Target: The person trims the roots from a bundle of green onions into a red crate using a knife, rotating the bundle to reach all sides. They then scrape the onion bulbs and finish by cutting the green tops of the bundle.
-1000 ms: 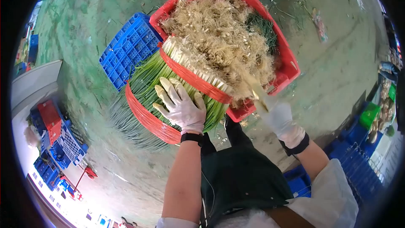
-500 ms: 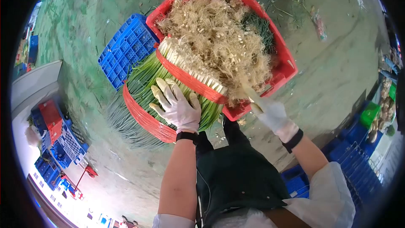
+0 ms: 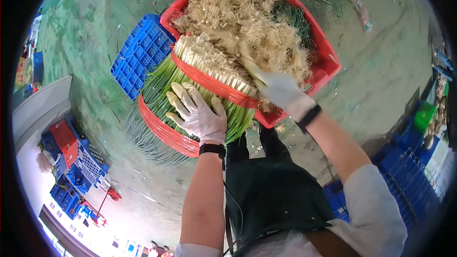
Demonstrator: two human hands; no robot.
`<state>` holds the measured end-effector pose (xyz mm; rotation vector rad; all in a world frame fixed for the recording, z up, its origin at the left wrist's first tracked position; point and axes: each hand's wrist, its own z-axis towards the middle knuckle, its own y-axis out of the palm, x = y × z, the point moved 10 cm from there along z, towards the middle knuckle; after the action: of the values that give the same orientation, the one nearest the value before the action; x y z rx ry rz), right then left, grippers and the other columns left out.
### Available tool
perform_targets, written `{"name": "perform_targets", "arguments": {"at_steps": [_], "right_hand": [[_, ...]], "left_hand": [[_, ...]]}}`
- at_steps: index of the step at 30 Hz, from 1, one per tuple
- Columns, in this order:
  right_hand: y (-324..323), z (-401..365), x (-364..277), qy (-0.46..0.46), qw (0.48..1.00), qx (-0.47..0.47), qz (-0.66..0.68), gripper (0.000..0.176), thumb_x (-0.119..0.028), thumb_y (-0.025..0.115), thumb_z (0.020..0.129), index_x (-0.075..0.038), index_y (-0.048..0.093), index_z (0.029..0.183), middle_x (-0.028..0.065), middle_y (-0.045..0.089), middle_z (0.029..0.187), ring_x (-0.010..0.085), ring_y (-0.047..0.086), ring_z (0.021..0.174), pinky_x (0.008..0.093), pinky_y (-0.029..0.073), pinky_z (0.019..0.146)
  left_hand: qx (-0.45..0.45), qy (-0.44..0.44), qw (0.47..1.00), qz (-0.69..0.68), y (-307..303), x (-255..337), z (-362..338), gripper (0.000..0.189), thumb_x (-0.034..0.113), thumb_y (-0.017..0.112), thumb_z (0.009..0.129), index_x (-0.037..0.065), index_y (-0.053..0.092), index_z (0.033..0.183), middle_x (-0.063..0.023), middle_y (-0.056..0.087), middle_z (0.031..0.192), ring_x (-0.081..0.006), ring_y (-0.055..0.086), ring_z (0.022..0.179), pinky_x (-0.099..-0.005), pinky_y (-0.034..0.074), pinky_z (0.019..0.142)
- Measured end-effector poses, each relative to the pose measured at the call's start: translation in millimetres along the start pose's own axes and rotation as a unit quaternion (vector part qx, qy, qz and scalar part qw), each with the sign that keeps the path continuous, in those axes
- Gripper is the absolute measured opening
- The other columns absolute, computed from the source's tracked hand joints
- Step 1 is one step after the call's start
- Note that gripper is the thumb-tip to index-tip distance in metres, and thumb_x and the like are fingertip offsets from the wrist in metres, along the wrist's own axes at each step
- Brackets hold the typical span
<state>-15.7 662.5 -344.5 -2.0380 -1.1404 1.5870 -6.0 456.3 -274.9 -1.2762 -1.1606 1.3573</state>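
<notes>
Here, left hand [image 3: 197, 114] flat on scallion bundle [image 3: 162, 90], fingers spread, bundle leaning on red crate [image 3: 327, 66] rim, right hand [image 3: 283, 90] clenched around knife [image 3: 250, 65] at the root ends, blue crate [image 3: 138, 57] beside.

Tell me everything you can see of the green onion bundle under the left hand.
The green onion bundle is a thick sheaf of green stalks with white root ends, bound by two red bands. It lies tilted, root end against the red crate. The left hand rests flat on it; the right hand holds a pale tool at its roots.
</notes>
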Motion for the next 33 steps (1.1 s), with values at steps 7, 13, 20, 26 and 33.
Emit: {"name": "perform_targets", "arguments": {"at_steps": [7, 13, 20, 26, 33], "right_hand": [[-44.6, -121.4, 25.7, 0.106, 0.988, -0.001, -0.117, 0.054, -0.029, 0.06, 0.101, -0.032, 0.047, 0.154, 0.0118, 0.071, 0.085, 0.0324, 0.071, 0.078, 0.0465, 0.056, 0.067], [-48.8, -70.2, -59.7, 0.02, 0.992, 0.123, 0.024, 0.063, -0.028, 0.067, 0.097, -0.03, 0.045, 0.155, 0.0129, 0.069, 0.077, 0.0324, 0.069, 0.066, 0.0447, 0.054, 0.056], [-30.6, -56.9, -76.2, -0.028, 0.983, 0.181, 0.014, 0.061, -0.028, 0.069, 0.094, -0.03, 0.051, 0.153, 0.0106, 0.069, 0.077, 0.0312, 0.069, 0.063, 0.0429, 0.054, 0.053], [-43.7, -61.0, -80.8, -0.042, 0.986, 0.156, 0.031, 0.059, -0.028, 0.069, 0.093, -0.028, 0.054, 0.15, 0.0108, 0.07, 0.078, 0.0316, 0.07, 0.068, 0.0446, 0.054, 0.056], [-20.8, -56.1, -60.3, -0.047, 0.992, 0.12, 0.005, 0.062, -0.024, 0.064, 0.096, -0.031, 0.046, 0.155, 0.0108, 0.068, 0.077, 0.032, 0.07, 0.069, 0.0449, 0.054, 0.057]], "left_hand": [[-0.026, -0.01, 1.0, 0.0, 5.0, -1.1, -1.3, 0.076, 0.044, 0.06, 0.087, 0.0, 0.047, 0.148, -0.0189, 0.026, 0.169, -0.0454, 0.02, 0.155, -0.0712, 0.021, 0.115], [-0.035, -0.019, 0.999, 0.002, 3.4, -1.4, 0.8, 0.078, 0.046, 0.058, 0.089, 0.0, 0.045, 0.151, -0.0193, 0.025, 0.169, -0.0453, 0.019, 0.156, -0.0703, 0.018, 0.117], [0.005, 0.001, 1.0, 0.006, 2.8, 0.1, -0.5, 0.079, 0.051, 0.052, 0.091, -0.001, 0.044, 0.151, -0.0199, 0.024, 0.17, -0.0457, 0.018, 0.156, -0.0696, 0.017, 0.117], [0.022, -0.004, 1.0, -0.013, 2.7, 0.4, -2.1, 0.081, 0.05, 0.05, 0.092, -0.001, 0.039, 0.154, -0.0197, 0.022, 0.17, -0.0456, 0.018, 0.156, -0.0694, 0.016, 0.117], [0.033, 0.004, 0.999, 0.011, -2.7, 3.8, -2.9, 0.081, 0.045, 0.057, 0.089, -0.001, 0.04, 0.154, -0.0196, 0.022, 0.17, -0.0441, 0.019, 0.156, -0.0695, 0.02, 0.117]]}}
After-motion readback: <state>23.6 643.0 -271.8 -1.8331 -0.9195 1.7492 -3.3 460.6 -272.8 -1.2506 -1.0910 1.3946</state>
